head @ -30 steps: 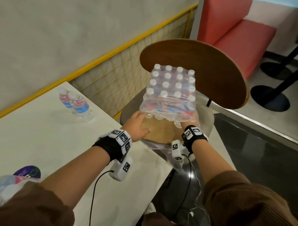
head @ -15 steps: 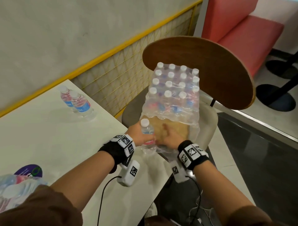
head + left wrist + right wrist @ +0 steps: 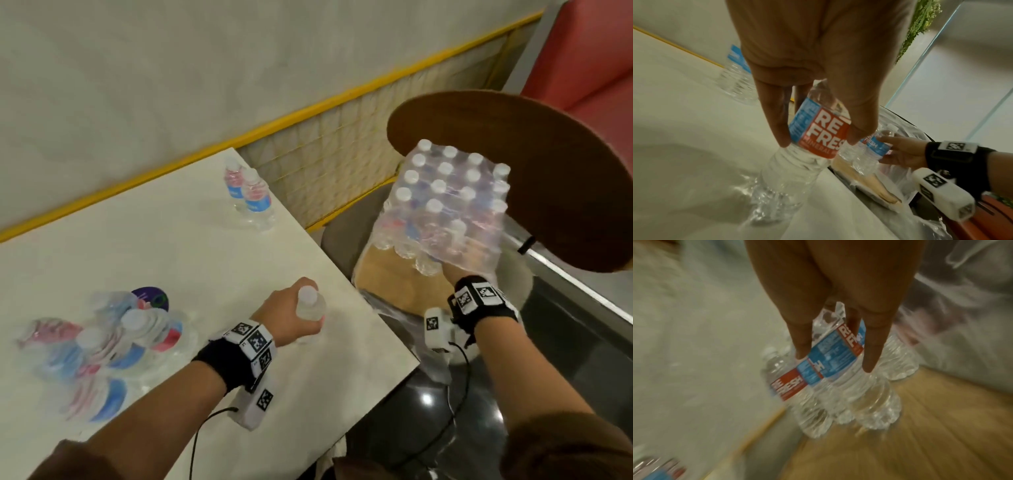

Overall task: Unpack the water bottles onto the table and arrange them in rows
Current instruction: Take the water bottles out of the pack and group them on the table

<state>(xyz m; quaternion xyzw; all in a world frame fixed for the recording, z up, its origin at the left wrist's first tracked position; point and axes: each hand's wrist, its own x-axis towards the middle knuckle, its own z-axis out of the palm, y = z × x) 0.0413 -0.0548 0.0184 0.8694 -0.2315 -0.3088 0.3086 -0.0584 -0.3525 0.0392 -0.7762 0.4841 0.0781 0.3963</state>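
**One bottle over the table, the next being drawn from the pack**

Head view: the left hand [image 3: 291,317] wraps a water bottle [image 3: 310,306] upright at the white table [image 3: 171,246] near its edge, cap showing above the fist, probably to stand it. Two bottles [image 3: 248,197] stand at the far corner; a blurred cluster [image 3: 113,346] sits nearer. The right hand [image 3: 459,274] reaches under the torn shrink-wrapped pack [image 3: 448,205] on the chair [image 3: 548,178].

Left wrist view: fingers [image 3: 777,113] and thumb pinch the label band, base low over the tabletop.

Right wrist view: two fingers [image 3: 801,340] straddle a bottle's [image 3: 840,356] label, likely to pull it free; thumb hidden.
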